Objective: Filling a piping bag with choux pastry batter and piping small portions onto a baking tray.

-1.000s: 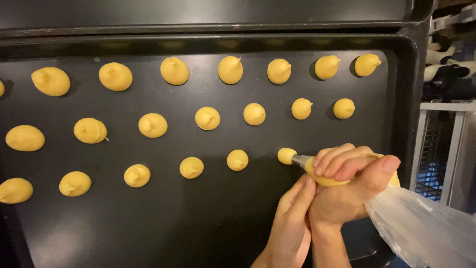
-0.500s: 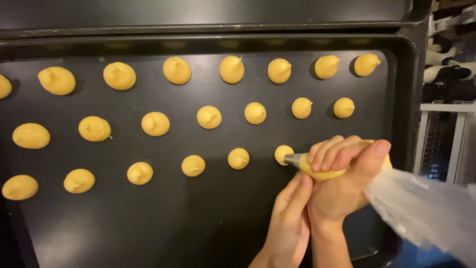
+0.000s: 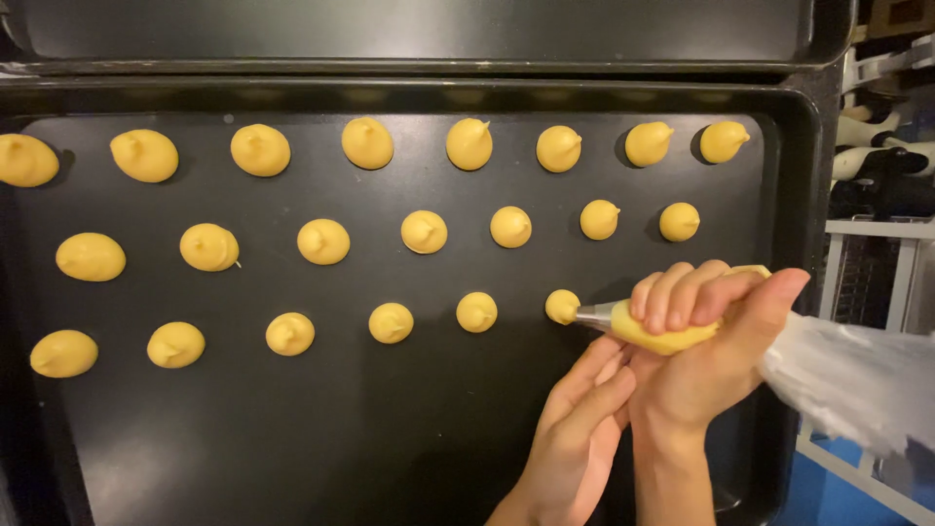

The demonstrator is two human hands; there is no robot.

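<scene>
Setting is reading as a bakery or commercial-style kitchen. A large black baking tray (image 3: 799, 195) is lying under the camera and carrying three neat rows of small yellow dough mounds (image 3: 423, 232), with a second dark tray (image 3: 429, 34) sitting just beyond its far rim; a clear piping bag (image 3: 682, 331) with a metal nozzle is touching the newest mound (image 3: 562, 306). At the right edge a white metal rack (image 3: 881, 234) is standing over a blue floor (image 3: 828, 492), which is looking more like production shelving than home furniture.
</scene>
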